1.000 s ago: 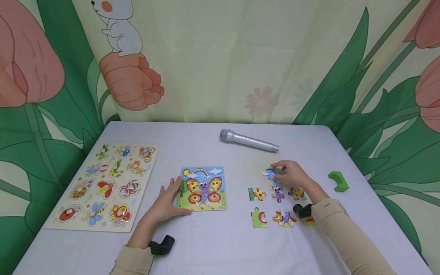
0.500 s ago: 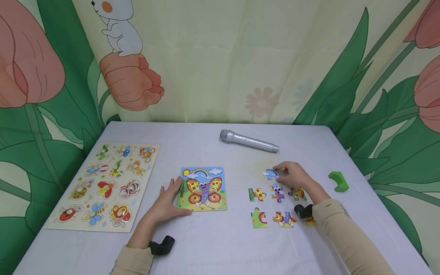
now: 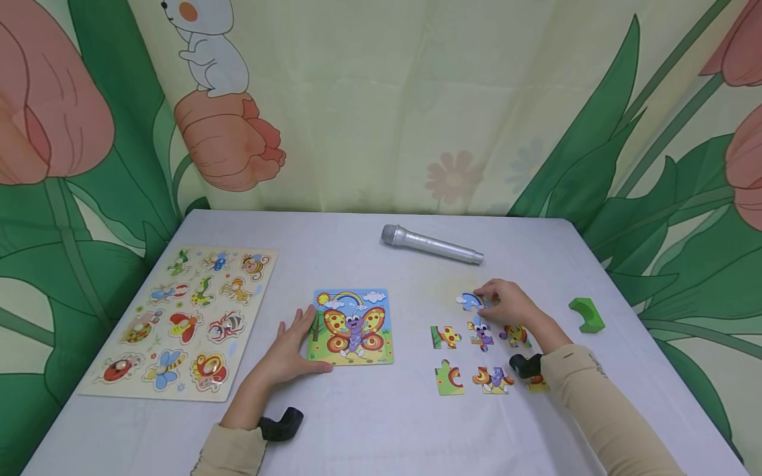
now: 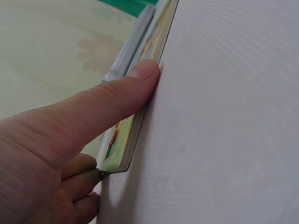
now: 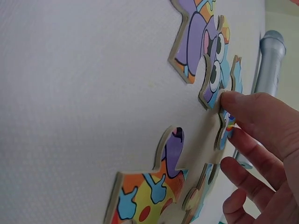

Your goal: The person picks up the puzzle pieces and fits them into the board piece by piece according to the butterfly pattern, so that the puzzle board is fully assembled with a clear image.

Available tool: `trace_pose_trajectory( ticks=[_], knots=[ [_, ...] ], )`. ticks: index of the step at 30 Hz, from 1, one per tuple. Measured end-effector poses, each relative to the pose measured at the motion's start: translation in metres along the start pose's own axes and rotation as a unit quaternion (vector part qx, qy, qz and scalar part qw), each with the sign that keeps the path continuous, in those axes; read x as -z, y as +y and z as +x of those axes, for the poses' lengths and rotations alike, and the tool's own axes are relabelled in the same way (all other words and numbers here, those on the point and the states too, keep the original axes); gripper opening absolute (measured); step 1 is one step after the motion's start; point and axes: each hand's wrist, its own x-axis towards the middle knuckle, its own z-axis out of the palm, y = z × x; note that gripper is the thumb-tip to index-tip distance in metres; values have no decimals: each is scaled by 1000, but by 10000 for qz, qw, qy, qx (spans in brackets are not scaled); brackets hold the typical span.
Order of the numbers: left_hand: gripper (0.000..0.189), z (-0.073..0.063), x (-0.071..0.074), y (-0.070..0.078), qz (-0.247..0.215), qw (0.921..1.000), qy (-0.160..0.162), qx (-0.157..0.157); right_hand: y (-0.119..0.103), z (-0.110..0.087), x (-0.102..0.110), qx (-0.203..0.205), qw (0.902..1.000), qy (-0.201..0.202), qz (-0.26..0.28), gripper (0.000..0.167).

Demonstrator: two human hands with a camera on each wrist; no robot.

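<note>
On the white table sits a small square butterfly puzzle board [image 3: 351,330]. My left hand [image 3: 294,347] touches it, with the thumb along its near edge and spread fingers at its left side. The left wrist view shows my thumb [image 4: 135,86] pressed against the board's edge. My right hand [image 3: 507,305] pinches the right side of a rainbow puzzle piece [image 3: 469,302] between thumb and index finger. Just in front lies a piece with the butterfly's purple head [image 3: 479,334]. A wing piece [image 5: 154,196] lies near that hand in the right wrist view.
Other loose pieces, such as a green one [image 3: 448,379] and a purple-bodied one [image 3: 493,380], lie nearer the front. A silver microphone [image 3: 433,244] lies at the back. Right of the pieces is a green arch block [image 3: 587,315]; a large insect puzzle board [image 3: 178,330] occupies the left.
My right thumb and index finger have drawn closer together and shifted slightly right along the rainbow piece. That piece and my left hand stay where they were.
</note>
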Motion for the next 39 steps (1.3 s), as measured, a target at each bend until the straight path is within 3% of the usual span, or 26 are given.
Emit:
trace_pose_trajectory(
  ticks=[11, 19, 39],
  knots=[
    [112, 0, 1, 0, 11, 10000, 22, -81, -8, 2, -2, 49, 9999, 70, 68, 41],
    [112, 0, 0, -1, 8, 10000, 10, -74, -21, 8, -9, 364, 9993, 58, 108, 41],
    [112, -1, 0, -1, -9, 10000, 9, -68, -86, 35, -29, 1127, 9932, -196, 206, 38]
  ],
)
